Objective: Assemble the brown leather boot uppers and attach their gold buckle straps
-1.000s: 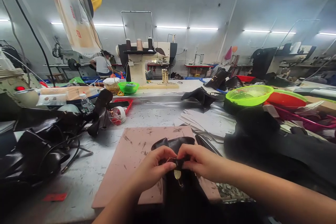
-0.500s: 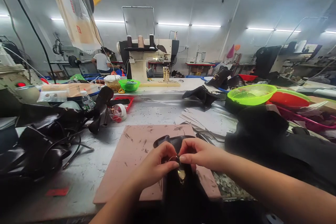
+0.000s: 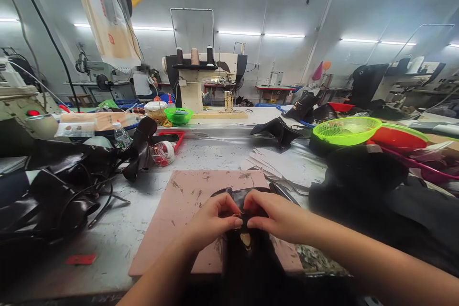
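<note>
A black leather piece point(image 3: 247, 265) lies over the near part of a pink board point(image 3: 201, 186), its upper edge standing up behind my fingers. My left hand point(image 3: 212, 217) pinches it from the left, thumb and index finger close together at a small dark strip. From the right, my right hand point(image 3: 270, 216) pinches at the same spot, thumb toward the other thumb with a narrow gap between. Just below the thumbs, a gold-coloured metal fitting point(image 3: 245, 240) sits on the leather. Fingers hide the exact bit being gripped.
Dark leather parts point(image 3: 68, 196) pile up at left; black material point(image 3: 362, 196) lies at right. Paper sheets point(image 3: 272, 165) rest behind the board. Farther back stand a sewing machine point(image 3: 193, 88), a green bowl point(image 3: 178, 115) and a lime basket point(image 3: 346, 130). A person point(image 3: 143, 83) sits far behind.
My thumbs have moved slightly apart, and my right hand has shifted a little right. The fitting tilts differently in the light. The whole view has shifted slightly.
</note>
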Motion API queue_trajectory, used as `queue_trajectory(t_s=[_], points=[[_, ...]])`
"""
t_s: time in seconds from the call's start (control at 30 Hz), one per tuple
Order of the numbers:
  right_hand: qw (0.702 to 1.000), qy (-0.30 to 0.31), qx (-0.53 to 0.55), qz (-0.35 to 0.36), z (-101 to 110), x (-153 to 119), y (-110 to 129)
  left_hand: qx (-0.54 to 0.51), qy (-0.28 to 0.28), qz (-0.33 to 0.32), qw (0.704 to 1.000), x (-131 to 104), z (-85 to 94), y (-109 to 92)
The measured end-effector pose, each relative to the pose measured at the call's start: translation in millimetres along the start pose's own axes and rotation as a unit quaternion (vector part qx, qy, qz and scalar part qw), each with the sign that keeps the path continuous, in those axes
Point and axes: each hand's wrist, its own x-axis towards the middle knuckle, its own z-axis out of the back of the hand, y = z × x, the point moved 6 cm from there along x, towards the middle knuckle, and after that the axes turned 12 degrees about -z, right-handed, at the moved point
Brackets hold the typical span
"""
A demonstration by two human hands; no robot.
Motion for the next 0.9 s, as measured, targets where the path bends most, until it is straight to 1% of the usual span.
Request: queue_trajectory(t_s=[0.07, 0.1, 0.2, 0.27, 0.33, 0.37, 0.43, 0.5, 0.63, 0.7, 0.73, 0.8, 0.87, 0.9], points=[[0.998, 0.049, 0.030, -0.015, -1.2, 1.3, 0.2, 0.004, 0.006, -0.007, 1.000, 1.2, -2.2, -0.8], [0.996, 0.062, 0.054, -0.022, -1.2, 2.2, -0.1, 0.012, 0.008, -0.011, 1.000, 1.5, -2.8, -1.1], [0.982, 0.077, 0.167, -0.053, -2.5, 6.4, -6.2, 0.095, -0.012, -0.046, 0.994, 0.2, 0.3, -3.8], [0.965, 0.083, 0.240, -0.068, -5.5, 9.0, -12.2, 0.175, -0.022, -0.097, 0.980, -3.0, 2.2, -9.3], [0.951, 0.090, 0.286, -0.072, -8.6, 10.4, -17.1, 0.240, -0.020, -0.148, 0.959, -7.2, 2.3, -14.7], [0.947, 0.090, 0.299, -0.070, -9.4, 10.6, -18.8, 0.264, -0.016, -0.162, 0.951, -8.9, 2.4, -16.0], [0.947, 0.085, 0.304, -0.061, -10.0, 10.5, -20.5, 0.297, -0.014, -0.172, 0.939, -10.4, 3.9, -16.1], [0.955, 0.072, 0.283, -0.051, -9.6, 10.2, -20.4, 0.302, -0.012, -0.170, 0.938, -8.7, 5.6, -13.6], [0.983, -0.005, 0.179, -0.046, -4.6, 11.9, -22.0, 0.284, -0.021, -0.148, 0.947, 0.6, 9.6, -4.4], [0.988, -0.031, 0.146, -0.049, -2.3, 13.9, -25.5, 0.270, -0.033, -0.126, 0.954, 5.5, 11.5, 0.8], [0.987, -0.024, 0.153, -0.047, -2.6, 15.1, -27.7, 0.261, -0.036, -0.117, 0.958, 7.6, 11.8, 2.9], [0.980, 0.017, 0.196, -0.042, -4.9, 17.4, -32.2, 0.248, -0.030, -0.108, 0.962, 11.2, 10.9, 5.4], [0.969, 0.062, 0.237, -0.038, -7.2, 18.7, -35.9, 0.247, -0.008, -0.119, 0.962, 14.1, 8.4, 5.2], [0.968, 0.067, 0.240, -0.039, -7.3, 19.2, -37.6, 0.246, 0.004, -0.128, 0.961, 15.6, 7.2, 4.8]])
